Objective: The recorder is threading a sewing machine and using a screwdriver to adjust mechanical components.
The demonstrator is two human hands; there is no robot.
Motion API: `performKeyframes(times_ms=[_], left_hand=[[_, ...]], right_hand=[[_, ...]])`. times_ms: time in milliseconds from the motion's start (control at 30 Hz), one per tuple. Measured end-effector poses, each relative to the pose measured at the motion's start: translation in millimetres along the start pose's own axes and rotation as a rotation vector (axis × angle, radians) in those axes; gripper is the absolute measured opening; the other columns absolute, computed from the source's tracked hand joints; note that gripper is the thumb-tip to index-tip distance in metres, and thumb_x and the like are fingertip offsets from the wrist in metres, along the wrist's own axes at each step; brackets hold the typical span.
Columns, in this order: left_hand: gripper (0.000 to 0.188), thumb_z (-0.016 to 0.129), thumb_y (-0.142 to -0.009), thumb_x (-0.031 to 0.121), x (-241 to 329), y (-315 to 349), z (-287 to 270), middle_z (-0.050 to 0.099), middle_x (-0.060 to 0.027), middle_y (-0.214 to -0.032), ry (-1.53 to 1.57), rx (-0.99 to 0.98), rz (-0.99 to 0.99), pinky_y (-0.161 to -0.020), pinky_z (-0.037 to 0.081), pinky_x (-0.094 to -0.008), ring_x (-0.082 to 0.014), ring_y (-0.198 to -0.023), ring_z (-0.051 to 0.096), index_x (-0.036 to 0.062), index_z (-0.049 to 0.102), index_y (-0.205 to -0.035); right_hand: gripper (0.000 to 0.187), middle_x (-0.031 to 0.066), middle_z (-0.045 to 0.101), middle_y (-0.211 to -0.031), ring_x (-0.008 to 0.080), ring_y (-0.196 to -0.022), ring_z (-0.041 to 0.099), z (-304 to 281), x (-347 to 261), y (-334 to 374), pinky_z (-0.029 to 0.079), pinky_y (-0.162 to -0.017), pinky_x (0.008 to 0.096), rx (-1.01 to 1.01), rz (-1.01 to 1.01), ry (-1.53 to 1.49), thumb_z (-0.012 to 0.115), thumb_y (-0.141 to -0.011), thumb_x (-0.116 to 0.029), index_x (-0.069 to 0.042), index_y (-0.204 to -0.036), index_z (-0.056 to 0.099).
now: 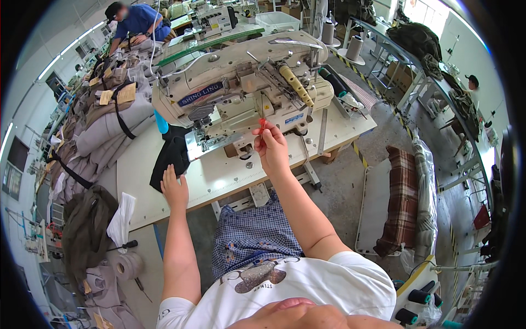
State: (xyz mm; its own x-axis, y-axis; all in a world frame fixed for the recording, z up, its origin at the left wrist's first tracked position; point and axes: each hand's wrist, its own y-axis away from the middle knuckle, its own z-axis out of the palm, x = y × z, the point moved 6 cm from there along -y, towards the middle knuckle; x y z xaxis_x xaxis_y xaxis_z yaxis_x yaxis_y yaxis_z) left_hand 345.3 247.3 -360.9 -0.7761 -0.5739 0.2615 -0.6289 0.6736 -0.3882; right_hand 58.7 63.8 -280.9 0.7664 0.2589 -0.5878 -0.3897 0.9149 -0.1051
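Note:
A large cream industrial sewing machine stands on a white worktable in front of me. Black fabric lies at the left of its needle area, with part of it under or behind the machine. My left hand rests flat on the near edge of that cloth, fingers stretched out. Raised before the machine's front, my right hand pinches a small red thing between thumb and fingers. Its kind is too small to make out.
Bundled grey and brown garments heap up on the left. A white thread cone and a screwdriver lie at the lower left. To the right, a plaid fabric roll sits near the floor. Another person works at the far left.

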Motion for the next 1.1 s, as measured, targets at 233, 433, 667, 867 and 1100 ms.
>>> performKeyframes(times_ms=[233, 433, 667, 867, 1100], left_hand=[[0.053, 0.050, -0.090, 0.023, 1, 1, -1, 0.037, -0.0065, -0.145, 0.000, 0.001, 0.002, -0.113, 0.018, -0.0457, -0.0240, -0.136, 0.030, 0.0107, 0.037, -0.140], [0.053, 0.049, -0.091, 0.024, 0, -1, 1, 0.037, -0.0065, -0.146, -0.007, -0.009, -0.008, -0.113, 0.017, -0.0456, -0.0240, -0.137, 0.030, 0.0107, 0.036, -0.141], [0.054, 0.049, -0.092, 0.025, -1, -1, 3, 0.036, -0.0058, -0.146, -0.035, -0.027, -0.007, -0.113, 0.018, -0.0447, -0.0230, -0.137, 0.029, 0.0114, 0.035, -0.141], [0.052, 0.047, -0.092, 0.027, -1, -3, 7, 0.037, -0.0053, -0.146, -0.057, -0.032, -0.004, -0.113, 0.018, -0.0441, -0.0222, -0.137, 0.030, 0.0122, 0.035, -0.141], [0.052, 0.045, -0.093, 0.028, -1, -2, 9, 0.038, -0.0056, -0.145, -0.040, -0.018, 0.019, -0.112, 0.018, -0.0442, -0.0226, -0.137, 0.030, 0.0127, 0.036, -0.141]], right_hand=[[0.022, 0.0050, 0.059, -0.087, 0.0091, -0.063, 0.049, -6, 5, 14, 0.041, -0.059, 0.0224, 0.042, 0.038, -0.028, 0.044, -0.095, -0.008, -0.002, -0.116, 0.049], [0.027, 0.0003, 0.052, -0.073, 0.0104, -0.061, 0.045, 7, 1, 47, 0.039, -0.057, 0.0225, 0.105, 0.158, -0.105, 0.047, -0.091, -0.007, -0.003, -0.117, 0.051], [0.025, -0.0038, 0.037, -0.054, 0.0102, -0.050, 0.038, 93, -95, 118, 0.036, -0.050, 0.0247, -0.527, -0.110, -0.281, 0.051, -0.091, -0.014, -0.004, -0.115, 0.055], [0.018, 0.0000, 0.042, -0.052, 0.0107, -0.038, 0.033, 152, -157, 179, 0.020, -0.036, 0.0270, -0.954, -0.382, -0.333, 0.056, -0.092, -0.022, -0.012, -0.105, 0.064], [0.029, 0.0088, 0.055, -0.057, 0.0168, -0.035, 0.039, 160, -168, 190, 0.027, -0.035, 0.0304, -1.076, -0.552, -0.541, 0.048, -0.091, -0.013, 0.011, -0.099, 0.062]])
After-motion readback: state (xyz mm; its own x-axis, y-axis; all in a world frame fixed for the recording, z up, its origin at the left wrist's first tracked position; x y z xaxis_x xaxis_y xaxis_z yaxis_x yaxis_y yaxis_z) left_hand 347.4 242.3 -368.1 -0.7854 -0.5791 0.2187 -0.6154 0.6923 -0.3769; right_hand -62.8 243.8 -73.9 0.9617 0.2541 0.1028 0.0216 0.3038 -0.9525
